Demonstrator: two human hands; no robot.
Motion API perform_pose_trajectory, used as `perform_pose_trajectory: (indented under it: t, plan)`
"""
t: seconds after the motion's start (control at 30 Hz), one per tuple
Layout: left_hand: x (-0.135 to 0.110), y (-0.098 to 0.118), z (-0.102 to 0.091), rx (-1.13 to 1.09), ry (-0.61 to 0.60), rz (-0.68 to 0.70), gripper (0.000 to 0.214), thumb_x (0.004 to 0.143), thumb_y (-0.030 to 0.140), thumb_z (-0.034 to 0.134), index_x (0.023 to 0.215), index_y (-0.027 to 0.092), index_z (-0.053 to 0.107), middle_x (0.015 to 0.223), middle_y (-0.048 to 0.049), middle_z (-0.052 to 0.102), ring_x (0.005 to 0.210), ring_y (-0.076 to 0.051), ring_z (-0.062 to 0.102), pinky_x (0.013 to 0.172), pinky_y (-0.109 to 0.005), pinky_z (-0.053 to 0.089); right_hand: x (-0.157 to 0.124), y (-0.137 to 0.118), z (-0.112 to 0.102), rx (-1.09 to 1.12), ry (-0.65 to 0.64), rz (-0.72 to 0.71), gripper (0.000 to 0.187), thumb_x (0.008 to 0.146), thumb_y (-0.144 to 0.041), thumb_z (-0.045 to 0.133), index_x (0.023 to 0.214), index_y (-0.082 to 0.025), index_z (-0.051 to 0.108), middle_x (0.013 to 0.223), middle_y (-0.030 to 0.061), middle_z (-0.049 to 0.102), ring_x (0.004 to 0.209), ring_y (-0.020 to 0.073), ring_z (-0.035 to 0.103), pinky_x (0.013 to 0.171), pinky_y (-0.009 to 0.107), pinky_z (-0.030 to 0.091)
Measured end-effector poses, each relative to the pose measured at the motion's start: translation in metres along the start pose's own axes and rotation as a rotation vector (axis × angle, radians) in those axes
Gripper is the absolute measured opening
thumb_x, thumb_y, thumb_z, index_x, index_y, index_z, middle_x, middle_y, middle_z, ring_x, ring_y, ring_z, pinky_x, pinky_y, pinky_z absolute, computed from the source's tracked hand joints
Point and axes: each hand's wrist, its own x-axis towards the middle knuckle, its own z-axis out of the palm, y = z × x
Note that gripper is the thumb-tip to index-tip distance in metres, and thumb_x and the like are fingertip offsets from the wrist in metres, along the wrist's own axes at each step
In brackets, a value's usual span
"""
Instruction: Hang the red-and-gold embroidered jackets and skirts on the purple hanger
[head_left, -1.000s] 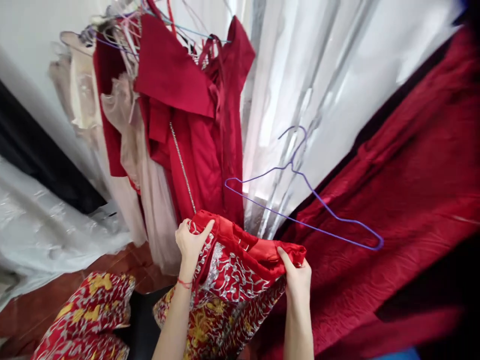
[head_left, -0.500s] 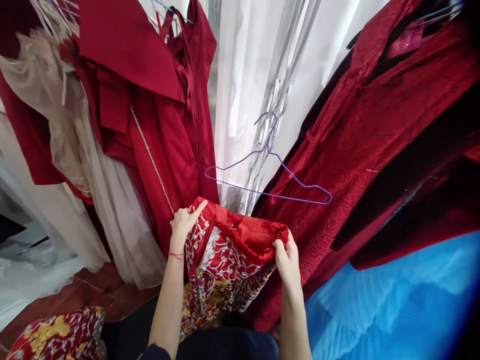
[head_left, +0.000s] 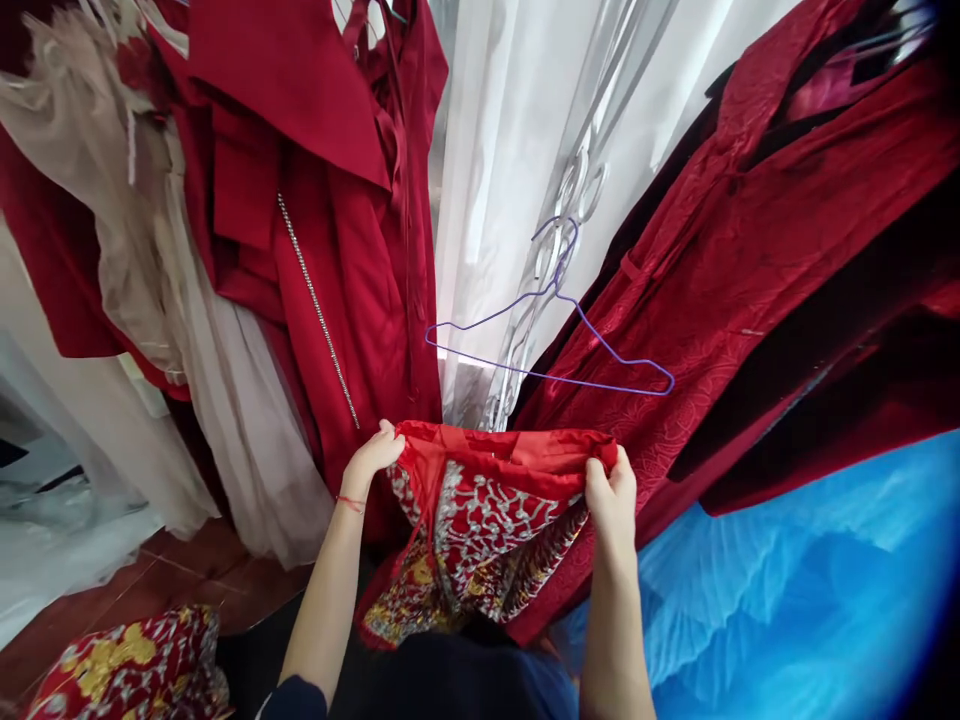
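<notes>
A red skirt (head_left: 495, 510) with silver and gold embroidery hangs stretched between my two hands by its satin waistband. My left hand (head_left: 373, 456) is closed on the waistband's left end, the thumb lying toward the top edge. At the opposite end my right hand (head_left: 611, 490) pinches the band between thumb and fingers. The waist opening faces up, and its plain red lining shows. Beyond the skirt, a purple wire hanger (head_left: 551, 375) hangs with no garment on it from a white metal chain (head_left: 574, 185). The skirt's lower part is partly hidden by my body.
Red dresses (head_left: 322, 200) and a pale tulle gown (head_left: 217, 370) hang on the left. A dark red patterned dress (head_left: 705, 290) hangs on the right above bright blue fabric (head_left: 810, 590). Another embroidered red piece (head_left: 127, 665) lies low at the left, near the tiled floor (head_left: 202, 550).
My hands have moved apart and the waistband is now pulled wider and straighter. My right hand has shifted right. The view has shifted slightly.
</notes>
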Motion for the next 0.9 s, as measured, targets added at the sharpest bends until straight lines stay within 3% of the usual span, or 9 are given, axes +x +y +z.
perform_pose_trajectory:
  t: [0.1, 0.2, 0.3, 0.43, 0.6, 0.77, 0.9]
  plan:
    - [0.029, 0.0, -0.017, 0.138, 0.059, -0.126, 0.028, 0.076, 0.031, 0.058, 0.09, 0.008, 0.067, 0.095, -0.0275, 0.072, 0.098, -0.036, 0.069, 0.081, -0.039, 0.047, 0.003, 0.006, 0.007, -0.132, -0.038, -0.103, 0.006, 0.073, -0.023, 0.046, 0.079, -0.022, 0.048, 0.074, -0.0002, 0.052, 0.07, 0.0173, 0.049, 0.069, 0.032, 0.042]
    - [0.061, 0.014, -0.036, 0.189, 0.12, -0.096, 0.03, 0.083, 0.034, 0.049, 0.088, 0.013, 0.07, 0.102, -0.0232, 0.072, 0.108, -0.034, 0.065, 0.083, -0.035, 0.047, 0.008, 0.003, 0.015, -0.232, -0.08, -0.327, 0.014, 0.075, -0.017, 0.042, 0.084, -0.022, 0.051, 0.087, 0.0056, 0.054, 0.083, 0.0208, 0.055, 0.081, 0.036, 0.046]
    - [0.088, 0.037, -0.049, 0.182, 0.175, -0.023, 0.042, 0.089, 0.032, 0.035, 0.097, 0.011, 0.07, 0.106, -0.0184, 0.073, 0.105, -0.028, 0.066, 0.079, -0.031, 0.047, 0.025, 0.007, 0.017, -0.32, -0.035, -0.417, 0.024, 0.077, -0.014, 0.041, 0.094, -0.02, 0.057, 0.1, 0.0113, 0.057, 0.094, 0.0232, 0.058, 0.088, 0.039, 0.047]
    - [0.107, 0.069, -0.053, 0.201, 0.247, 0.006, 0.05, 0.089, 0.041, 0.033, 0.099, 0.01, 0.071, 0.108, -0.0204, 0.072, 0.102, -0.031, 0.066, 0.077, -0.032, 0.046, 0.061, 0.038, 0.015, -0.45, 0.049, -0.315, 0.034, 0.078, -0.016, 0.044, 0.105, -0.014, 0.064, 0.103, 0.0175, 0.064, 0.092, 0.0269, 0.062, 0.088, 0.044, 0.048]
    - [0.111, 0.091, -0.048, 0.253, 0.27, 0.009, 0.048, 0.082, 0.049, 0.041, 0.083, 0.013, 0.074, 0.096, -0.0205, 0.074, 0.096, -0.034, 0.067, 0.074, -0.034, 0.044, 0.084, 0.091, 0.014, -0.485, 0.063, -0.072, 0.042, 0.074, -0.021, 0.049, 0.108, -0.007, 0.069, 0.077, 0.0149, 0.069, 0.066, 0.0241, 0.061, 0.071, 0.039, 0.05]
    - [0.119, 0.098, -0.053, 0.294, 0.28, 0.02, 0.043, 0.08, 0.043, 0.04, 0.081, 0.016, 0.073, 0.093, -0.0182, 0.074, 0.094, -0.033, 0.067, 0.072, -0.033, 0.043, 0.092, 0.122, 0.0, -0.402, 0.084, 0.029, 0.017, 0.067, -0.026, 0.055, 0.069, -0.02, 0.07, 0.05, 0.0024, 0.055, 0.046, 0.0161, 0.045, 0.057, 0.032, 0.04]
    - [0.135, 0.102, -0.057, 0.292, 0.269, 0.024, 0.043, 0.08, 0.049, 0.041, 0.074, 0.018, 0.07, 0.082, -0.0125, 0.073, 0.087, -0.03, 0.067, 0.069, -0.031, 0.041, 0.104, 0.12, -0.001, -0.225, 0.016, 0.124, 0.023, 0.07, -0.037, 0.045, 0.054, -0.022, 0.055, 0.048, 0.0006, 0.048, 0.049, 0.0161, 0.042, 0.055, 0.03, 0.033]
